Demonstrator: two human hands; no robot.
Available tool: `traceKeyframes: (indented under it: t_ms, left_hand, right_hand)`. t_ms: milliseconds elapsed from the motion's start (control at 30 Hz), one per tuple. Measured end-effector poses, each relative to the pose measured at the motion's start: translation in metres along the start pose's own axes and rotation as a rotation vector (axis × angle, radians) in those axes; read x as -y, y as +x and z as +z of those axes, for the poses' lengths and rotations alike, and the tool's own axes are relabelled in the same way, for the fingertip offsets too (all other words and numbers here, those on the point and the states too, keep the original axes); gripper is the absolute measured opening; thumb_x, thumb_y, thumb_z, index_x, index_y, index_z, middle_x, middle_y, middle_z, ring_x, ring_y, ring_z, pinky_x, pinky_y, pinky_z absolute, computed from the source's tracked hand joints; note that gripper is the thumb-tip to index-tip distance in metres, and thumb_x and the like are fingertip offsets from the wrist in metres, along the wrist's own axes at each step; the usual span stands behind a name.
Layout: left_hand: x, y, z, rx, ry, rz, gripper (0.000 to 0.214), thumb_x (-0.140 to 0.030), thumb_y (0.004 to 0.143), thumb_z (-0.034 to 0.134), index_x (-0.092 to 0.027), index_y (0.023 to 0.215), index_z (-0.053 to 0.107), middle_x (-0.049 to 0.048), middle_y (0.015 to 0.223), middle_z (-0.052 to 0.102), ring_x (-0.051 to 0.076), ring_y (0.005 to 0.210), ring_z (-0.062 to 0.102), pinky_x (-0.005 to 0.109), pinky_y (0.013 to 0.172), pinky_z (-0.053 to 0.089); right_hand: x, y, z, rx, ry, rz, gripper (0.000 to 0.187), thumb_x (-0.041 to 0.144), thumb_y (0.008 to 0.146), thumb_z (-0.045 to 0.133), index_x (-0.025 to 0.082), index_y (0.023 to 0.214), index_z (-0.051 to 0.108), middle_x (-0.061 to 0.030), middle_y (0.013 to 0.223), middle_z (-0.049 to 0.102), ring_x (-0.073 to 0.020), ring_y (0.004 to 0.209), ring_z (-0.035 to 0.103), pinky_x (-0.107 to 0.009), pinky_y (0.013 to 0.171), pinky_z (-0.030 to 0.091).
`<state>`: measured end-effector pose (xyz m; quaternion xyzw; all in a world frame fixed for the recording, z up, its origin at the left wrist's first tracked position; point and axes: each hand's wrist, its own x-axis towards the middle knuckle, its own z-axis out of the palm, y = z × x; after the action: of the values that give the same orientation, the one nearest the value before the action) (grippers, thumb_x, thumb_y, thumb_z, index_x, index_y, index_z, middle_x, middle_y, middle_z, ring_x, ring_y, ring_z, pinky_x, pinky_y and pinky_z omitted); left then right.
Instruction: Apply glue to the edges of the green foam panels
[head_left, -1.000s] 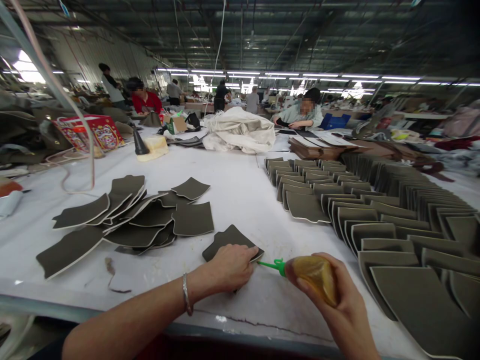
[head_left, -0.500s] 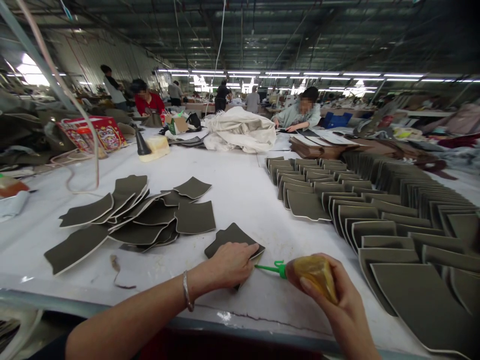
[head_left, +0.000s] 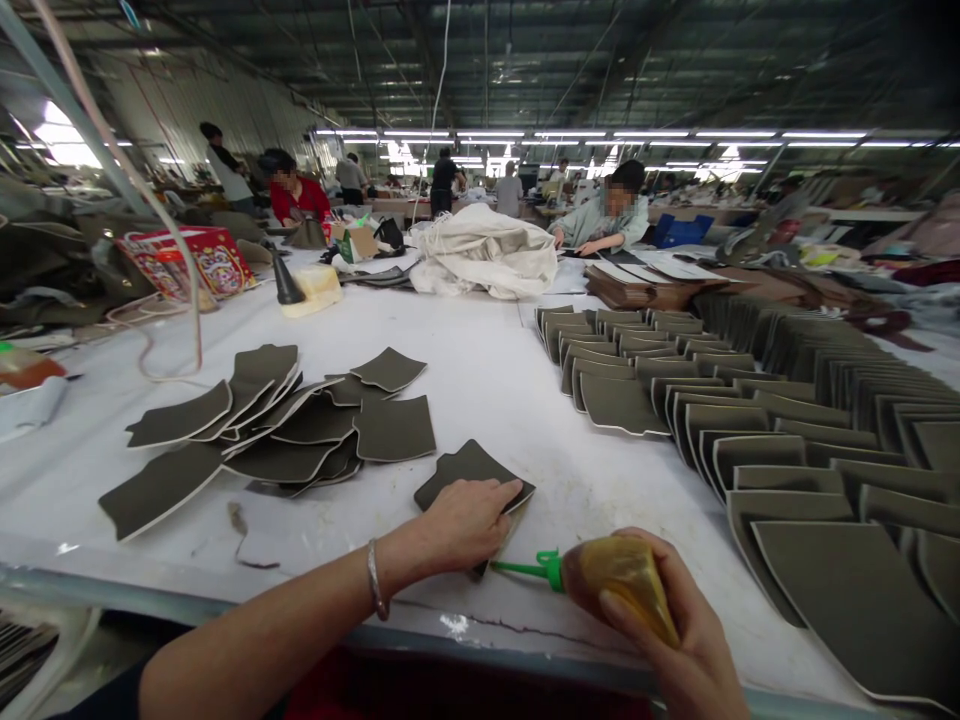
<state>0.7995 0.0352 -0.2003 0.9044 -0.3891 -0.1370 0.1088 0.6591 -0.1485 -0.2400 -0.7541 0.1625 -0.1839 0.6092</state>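
My right hand (head_left: 679, 625) is wrapped around a squeeze bottle (head_left: 619, 580) of amber liquid, probably glue. Its green nozzle (head_left: 521, 569) points left, with the tip at the near edge of a dark olive panel (head_left: 465, 466). On that panel lies my left hand (head_left: 469, 520), its index finger stretched along the right corner and the other fingers curled at the near edge; their tips are partly hidden. Left of it is a loose pile of similar pale-edged panels (head_left: 311, 425). Rows of overlapping panels (head_left: 750, 430) stretch along the right side.
The white table (head_left: 480, 350) has a cracked front edge. A black cone (head_left: 286, 280) stands by a yellowish container (head_left: 319, 288) at the back left. White cloth (head_left: 487, 255) is heaped at the back. A hanging hose (head_left: 191, 290) reaches the left side. Co-workers sit across the table.
The bottle has moved slightly left and down, its nozzle tip sliding along the panel's near edge toward the near corner. My left hand keeps its place on the panel; the view shifted slightly.
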Motion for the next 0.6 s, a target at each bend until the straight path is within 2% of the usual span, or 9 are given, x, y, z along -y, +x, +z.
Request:
traceKeyframes:
  t_ms: [67,200,400,533,600]
  left_hand:
    - [0.0,-0.001,-0.001,-0.002,-0.007,0.004,0.052,-0.021,0.087,0.038,-0.02,0.138,0.047,0.0106,0.114,0.068,0.029,0.099,0.067,0.04,0.084,0.051]
    - [0.001,-0.001,0.0,-0.006,-0.022,0.012,0.052,-0.021,0.086,0.039,-0.02,0.137,0.048,0.0102,0.116,0.068,0.029,0.101,0.066,0.039,0.085,0.051]
    - [0.002,0.001,0.002,-0.007,-0.011,0.005,0.051,-0.022,0.086,0.039,-0.021,0.136,0.049,0.0095,0.112,0.069,0.028,0.098,0.066,0.038,0.084,0.051]
    - [0.004,0.002,0.003,-0.001,-0.03,0.017,0.052,-0.022,0.086,0.04,-0.02,0.137,0.049,0.0101,0.116,0.068,0.028,0.102,0.066,0.038,0.087,0.051]
    - [0.005,0.002,0.004,-0.006,-0.04,0.024,0.052,-0.022,0.086,0.04,-0.019,0.137,0.049,0.0104,0.117,0.067,0.029,0.103,0.065,0.039,0.088,0.051]
  right_hand:
    - [-0.002,-0.002,0.001,-0.013,-0.002,0.021,0.055,0.054,0.072,0.073,0.025,0.115,0.053,-0.0021,0.108,0.06,-0.025,0.101,0.057,-0.031,0.087,0.043]
    - [-0.004,-0.003,0.0,0.041,0.038,0.038,0.058,0.055,0.073,0.072,0.025,0.117,0.051,-0.0029,0.112,0.059,-0.0262,0.104,0.056,-0.032,0.09,0.04]
    - [-0.003,0.001,-0.003,-0.07,-0.024,0.012,0.055,0.054,0.073,0.073,0.024,0.115,0.052,-0.003,0.106,0.059,-0.0259,0.099,0.055,-0.033,0.085,0.043]
    - [-0.01,0.001,-0.001,0.027,0.016,0.018,0.058,0.054,0.073,0.072,0.024,0.118,0.052,-0.0033,0.111,0.06,-0.0262,0.102,0.057,-0.033,0.088,0.045]
    - [-0.011,0.004,-0.002,0.029,0.016,0.009,0.057,0.053,0.072,0.073,0.024,0.117,0.053,-0.0035,0.111,0.061,-0.0265,0.102,0.058,-0.032,0.086,0.046]
